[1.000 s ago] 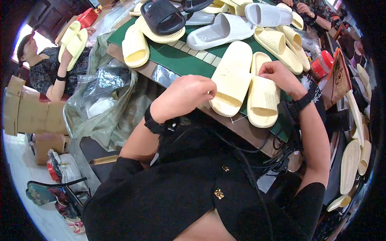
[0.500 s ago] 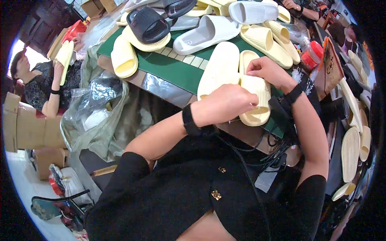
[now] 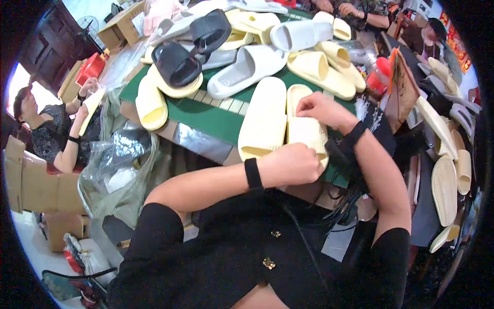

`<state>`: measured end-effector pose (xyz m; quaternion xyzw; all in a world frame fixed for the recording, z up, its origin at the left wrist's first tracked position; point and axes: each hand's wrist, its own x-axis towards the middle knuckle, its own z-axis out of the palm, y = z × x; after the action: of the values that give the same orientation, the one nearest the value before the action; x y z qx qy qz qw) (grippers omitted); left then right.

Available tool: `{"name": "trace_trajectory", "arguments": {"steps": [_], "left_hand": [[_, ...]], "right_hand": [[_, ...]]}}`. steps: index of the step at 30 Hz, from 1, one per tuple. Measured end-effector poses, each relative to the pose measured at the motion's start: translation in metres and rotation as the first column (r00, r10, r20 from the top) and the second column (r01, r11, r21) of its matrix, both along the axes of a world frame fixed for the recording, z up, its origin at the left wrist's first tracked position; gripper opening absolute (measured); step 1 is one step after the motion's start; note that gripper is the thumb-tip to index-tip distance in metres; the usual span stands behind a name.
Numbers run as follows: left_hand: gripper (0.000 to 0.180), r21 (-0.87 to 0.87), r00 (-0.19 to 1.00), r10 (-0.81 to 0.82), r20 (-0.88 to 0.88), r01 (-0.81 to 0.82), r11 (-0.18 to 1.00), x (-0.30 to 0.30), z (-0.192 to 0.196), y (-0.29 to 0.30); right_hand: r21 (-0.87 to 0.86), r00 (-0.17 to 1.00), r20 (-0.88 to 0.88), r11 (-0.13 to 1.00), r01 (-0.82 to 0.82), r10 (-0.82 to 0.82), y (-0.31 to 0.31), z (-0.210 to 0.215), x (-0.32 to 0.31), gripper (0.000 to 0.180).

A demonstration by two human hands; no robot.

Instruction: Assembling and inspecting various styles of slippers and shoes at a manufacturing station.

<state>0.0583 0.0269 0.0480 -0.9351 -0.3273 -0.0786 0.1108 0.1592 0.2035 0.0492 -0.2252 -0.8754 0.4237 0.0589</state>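
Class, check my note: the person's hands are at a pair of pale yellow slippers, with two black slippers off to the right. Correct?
The side is wrong: the head view shows the two black slippers off to the left of the pale yellow slippers. The rest stands.

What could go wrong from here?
1. The yellow slipper lies near the front edge of the green tabletop; a hard tug by the left hand might drag it off.
2. Farther back, the nearer black slipper rests on a pale slipper; if bumped, it could slide.
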Motion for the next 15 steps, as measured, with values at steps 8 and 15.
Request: {"name": "trace_trajectory", "arguments": {"steps": [8,15], "left_hand": [[0.009,-0.04,0.797,0.063,0.6,-0.048,0.998,-0.016,-0.003,-0.003],[0.009,-0.5,-0.238,0.525,0.818,0.159,0.851,-0.04,-0.013,-0.02]], "right_hand": [[0.151,0.956,-0.236,0.966,0.211,-0.172,-0.022,0.017,0.017,0.009],[-0.121,0.922,-0.309,0.971,0.205,-0.233,-0.102,0.048,0.024,0.015]]}}
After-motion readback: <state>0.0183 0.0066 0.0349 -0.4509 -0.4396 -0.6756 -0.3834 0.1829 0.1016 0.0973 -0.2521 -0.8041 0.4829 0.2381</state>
